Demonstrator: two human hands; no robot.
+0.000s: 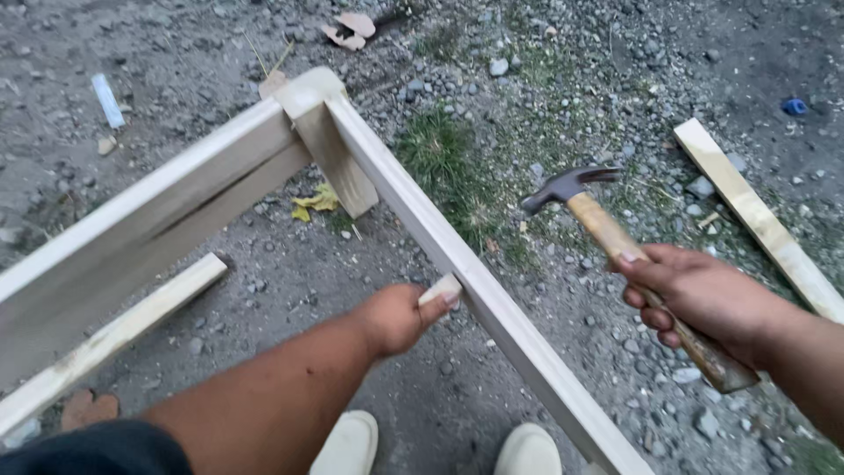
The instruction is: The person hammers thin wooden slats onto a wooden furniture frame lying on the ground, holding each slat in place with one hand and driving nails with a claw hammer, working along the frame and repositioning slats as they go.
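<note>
My left hand [400, 315] grips a short pale wooden piece [440, 288] and holds it against the inner side of a long rail of a pale wooden frame [422, 220]. My right hand [703, 295] is closed around the wooden handle of a claw hammer [607, 229], raised to the right of the rail; its dark metal head [563, 186] hangs above the gravel, apart from the wood. The frame's corner post [330, 145] stands at the upper middle, where two rails meet.
Gravel and dirt ground [545, 79] with a grass tuft [440, 149] lies beneath. A loose wooden strip [756, 215] lies at the right, another plank [114, 330] at the left under the frame. My two white shoes [440, 444] show at the bottom edge.
</note>
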